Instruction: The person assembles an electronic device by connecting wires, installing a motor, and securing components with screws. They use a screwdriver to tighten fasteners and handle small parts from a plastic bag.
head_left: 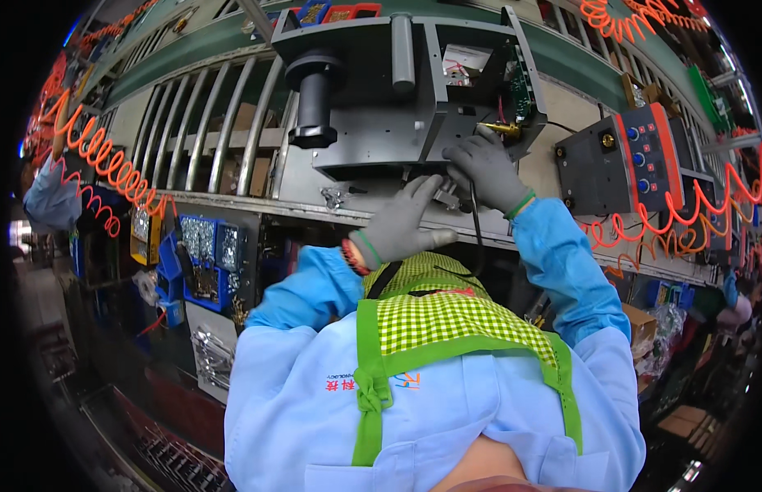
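Roller line [232,123] ran beyond and left of the left fingers. Grey case [377,148] sat just past both hands' fingertips, open side facing up. Long axis ran left-right, across the fingers' reach; near wall faced the person. Right hand was the nearer one: its fingers were at the near edge. Second box [590,164], orange panel turned right, stood right of the right fingers, well apart.

Left hand [401,221]: fingers straight, side by side, thumb spread well off, aimed up and right at the gap between hands. Right hand [489,168]: fingers bent, pointing up-left over the case's near edge. Couldn't tell if they pinched anything.

Black spool [314,102] was up-left of the left fingers, axis toward the person. Grey tube [402,53] was farther out beyond them, same direction. Green board [522,82] stood beyond the right fingers, on the case's right side. Black cable [477,221] dropped from under the right hand toward the body.

Metal bits [333,198] lay left of the left fingertips. Metal part [447,195] was between the hands, nearer the left fingertips; contact unclear, long axis unreadable. Brass fitting [502,129] was just right of the right fingertips.
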`<action>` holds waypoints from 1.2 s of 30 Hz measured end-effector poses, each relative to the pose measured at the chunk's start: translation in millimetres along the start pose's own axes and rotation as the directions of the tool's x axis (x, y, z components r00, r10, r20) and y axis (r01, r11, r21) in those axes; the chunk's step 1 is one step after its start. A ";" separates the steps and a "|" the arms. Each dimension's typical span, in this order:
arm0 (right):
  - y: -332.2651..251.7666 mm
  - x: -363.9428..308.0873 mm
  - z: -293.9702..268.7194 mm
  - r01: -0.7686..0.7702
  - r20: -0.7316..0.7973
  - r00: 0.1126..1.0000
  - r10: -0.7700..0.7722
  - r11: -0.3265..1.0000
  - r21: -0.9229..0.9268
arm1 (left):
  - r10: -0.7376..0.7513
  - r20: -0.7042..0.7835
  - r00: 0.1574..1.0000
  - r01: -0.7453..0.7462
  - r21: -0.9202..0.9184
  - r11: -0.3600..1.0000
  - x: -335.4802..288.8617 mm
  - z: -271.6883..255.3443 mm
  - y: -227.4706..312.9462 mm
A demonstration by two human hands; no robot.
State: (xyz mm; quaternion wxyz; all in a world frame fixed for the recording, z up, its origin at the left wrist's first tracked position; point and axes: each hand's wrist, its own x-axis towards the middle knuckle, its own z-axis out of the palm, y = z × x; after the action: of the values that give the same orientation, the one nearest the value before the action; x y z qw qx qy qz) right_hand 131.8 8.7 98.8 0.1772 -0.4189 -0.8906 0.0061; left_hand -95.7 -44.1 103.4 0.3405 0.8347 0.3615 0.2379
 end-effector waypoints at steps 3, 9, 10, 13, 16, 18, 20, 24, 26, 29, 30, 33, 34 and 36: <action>-18.8 -4.2 -18.1 0.069 -0.129 0.991 -0.046 0.982 0.175 | -0.069 0.325 0.943 0.278 -0.661 0.697 -8.0 52.9 14.5; -30.4 -14.2 -90.4 0.194 -0.143 0.976 -0.165 0.955 0.223 | 0.306 0.563 0.768 0.401 -0.795 0.455 -7.4 61.2 55.2; -35.9 -14.9 -116.1 0.149 -0.232 0.968 -0.091 0.958 0.247 | 0.210 0.483 0.850 0.275 -0.747 0.606 -7.0 69.0 43.1; -25.4 -71.7 -142.8 -0.102 -0.184 0.893 0.410 0.584 0.805 | -0.049 0.158 0.986 0.114 -0.433 0.894 15.0 87.9 -3.0; -30.3 -68.7 -171.4 0.140 -0.372 0.862 0.343 0.544 0.827 | -0.304 -0.228 0.925 0.293 -0.082 0.953 66.3 93.3 -15.1; -38.2 -70.3 -177.1 0.015 -0.304 0.912 0.276 0.719 0.695 | -0.293 -0.248 0.924 0.339 0.170 0.925 99.9 106.7 -22.7; -49.1 -67.4 -181.6 -0.215 -0.142 0.943 0.300 0.878 0.427 | -0.346 -0.206 0.915 0.395 0.300 0.868 125.9 108.3 -25.3; -51.6 -59.9 -195.7 -0.203 0.011 0.977 0.214 0.909 0.365 | -0.442 -0.146 0.885 0.465 0.252 0.849 148.5 102.0 -45.0; -51.6 -65.3 -193.2 -0.266 0.165 0.960 0.227 0.922 0.280 | -0.451 -0.194 0.871 0.488 0.225 0.844 151.7 100.4 -62.3; -50.6 -82.4 -152.1 -0.486 0.311 0.848 0.430 0.865 0.128 | -0.441 -0.239 0.865 0.456 0.010 0.890 155.1 99.4 -69.7; -41.6 -89.9 -127.2 -0.524 0.263 0.837 0.480 0.841 0.132 | -0.437 -0.263 0.860 0.437 -0.062 0.897 154.4 100.9 -75.7; -17.0 -101.8 -59.1 -0.607 0.165 0.793 0.586 0.781 0.148 | -0.527 -0.184 0.830 0.389 -0.486 0.783 146.4 100.3 -70.6; -9.6 -96.6 -42.4 -0.618 0.136 0.786 0.603 0.770 0.157 | -0.528 -0.198 0.826 0.383 -0.490 0.783 143.5 102.6 -71.8; -6.4 -78.5 -20.3 -0.606 0.114 0.790 0.603 0.738 0.296 | -0.534 -0.226 0.815 0.374 -0.499 0.782 137.5 107.5 -76.2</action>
State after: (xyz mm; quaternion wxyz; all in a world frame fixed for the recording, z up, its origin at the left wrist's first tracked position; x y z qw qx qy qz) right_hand 179.6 -57.0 94.5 0.2256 -0.6507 -0.6944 0.2085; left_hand 25.8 57.2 -2.6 0.4932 0.5664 0.5484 0.3677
